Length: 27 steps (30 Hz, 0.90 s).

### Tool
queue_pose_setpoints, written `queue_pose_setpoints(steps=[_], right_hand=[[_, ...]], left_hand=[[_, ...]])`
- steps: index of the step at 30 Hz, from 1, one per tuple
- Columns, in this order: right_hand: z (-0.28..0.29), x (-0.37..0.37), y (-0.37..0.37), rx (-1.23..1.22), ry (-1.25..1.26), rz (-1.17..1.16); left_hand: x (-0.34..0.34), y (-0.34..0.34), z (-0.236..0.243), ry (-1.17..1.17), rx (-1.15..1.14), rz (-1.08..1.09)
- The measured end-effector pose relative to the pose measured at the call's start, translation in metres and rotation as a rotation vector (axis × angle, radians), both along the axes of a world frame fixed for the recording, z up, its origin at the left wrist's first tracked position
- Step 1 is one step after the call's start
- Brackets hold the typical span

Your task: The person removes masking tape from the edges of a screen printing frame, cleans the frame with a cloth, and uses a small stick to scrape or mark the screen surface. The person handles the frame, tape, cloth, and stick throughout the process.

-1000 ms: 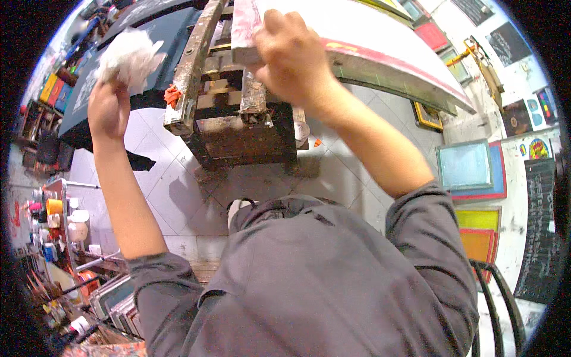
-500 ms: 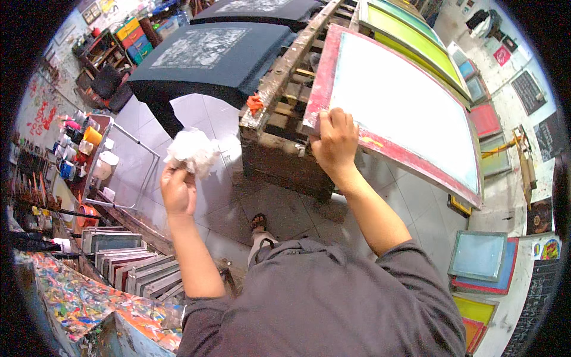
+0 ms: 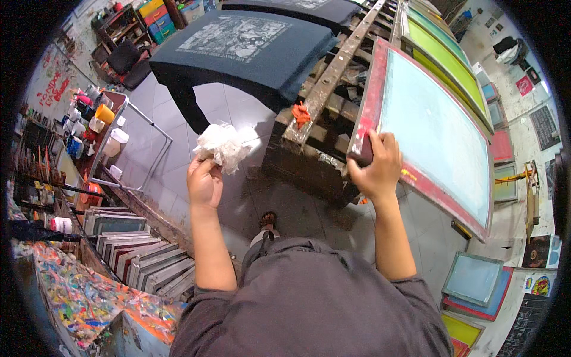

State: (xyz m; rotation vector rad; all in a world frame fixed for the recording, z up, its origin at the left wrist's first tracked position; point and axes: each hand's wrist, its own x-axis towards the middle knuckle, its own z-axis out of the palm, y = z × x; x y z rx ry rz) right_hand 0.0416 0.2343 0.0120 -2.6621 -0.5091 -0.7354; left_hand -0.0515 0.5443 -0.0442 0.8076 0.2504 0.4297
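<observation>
My left hand (image 3: 205, 184) holds a crumpled white rag or wad of paper (image 3: 221, 146) out over the floor. My right hand (image 3: 376, 163) grips the near left corner of a screen-printing frame (image 3: 440, 137), which has a red border and pale blue mesh and rests on a worn wooden rack (image 3: 336, 68). An orange scrap (image 3: 301, 115) lies on the rack's rail. Left of the rack, a dark printed shirt (image 3: 229, 41) is stretched over a board, with a second one behind it.
Yellow-green screens (image 3: 443, 71) stand behind the red one. Left are a metal trolley of ink pots (image 3: 101, 119), upright frames (image 3: 137, 256) and a paint-smeared bench (image 3: 77, 291). More screens (image 3: 473, 279) lean at the right wall. A black chair (image 3: 125, 59) is at the back.
The view has turned, bringing the trolley, bench and stacked frames into sight. My left hand has moved away from the dark shirts with the white wad. My right hand stays on the screen frame.
</observation>
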Motion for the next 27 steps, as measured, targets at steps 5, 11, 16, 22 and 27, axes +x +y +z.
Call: queue_pose_setpoints(steps=[5, 11, 16, 22, 27], right_hand=[[0.003, -0.004, 0.016, 0.134, 0.074, 0.074], [0.006, -0.003, 0.015, 0.347, 0.049, 0.131], [0.012, -0.012, 0.006, 0.493, 0.072, 0.043], [0.028, -0.014, 0.001, 0.783, -0.017, -0.054], [0.027, -0.027, -0.041, 0.856, -0.135, -0.184]], left_hand=[[0.034, 0.012, -0.01, -0.029, 0.022, 0.03], [0.095, 0.011, 0.0, -0.016, 0.127, -0.005], [0.202, 0.006, 0.035, 0.084, 0.462, 0.013], [0.324, 0.038, 0.01, 0.41, 0.787, -0.106], [0.346, 0.072, -0.027, 0.478, 1.248, -0.132]])
